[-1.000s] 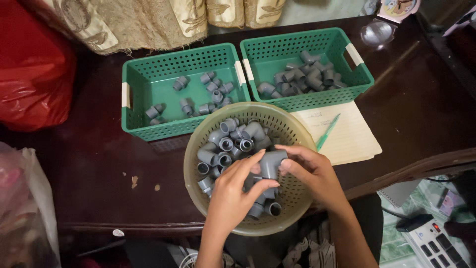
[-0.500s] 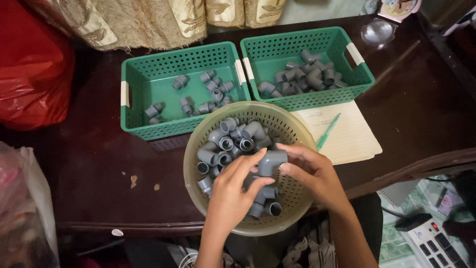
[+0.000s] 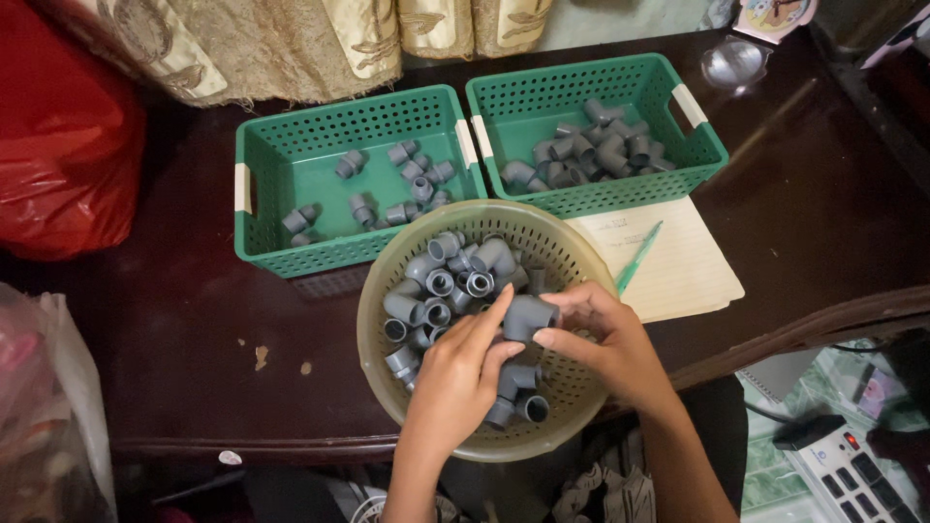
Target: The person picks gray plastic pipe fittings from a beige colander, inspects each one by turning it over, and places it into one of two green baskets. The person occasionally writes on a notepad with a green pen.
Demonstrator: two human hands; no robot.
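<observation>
Both hands sit low in the centre of the frame, over the round beige basket (image 3: pixel 572 247). The right hand (image 3: pixel 605 344) pinches a grey elbow fitting (image 3: pixel 530 317), fingers clamped on its right end; its long axis runs left-right, open mouth toward the left hand (image 3: pixel 465 373). That left hand's grip is loosely closed, fingertips touching the fitting's left side, so it is equally near. Below the palms, the fittings are hidden. Two green baskets (image 3: pixel 291 261) wait upper centre on the dark worktop (image 3: pixel 165 320).

Two green baskets (image 3: pixel 276 228) crowd the round basket's (image 3: pixel 581 261) far rim; bare tabletop (image 3: pixel 194 329) lies open leftward.
</observation>
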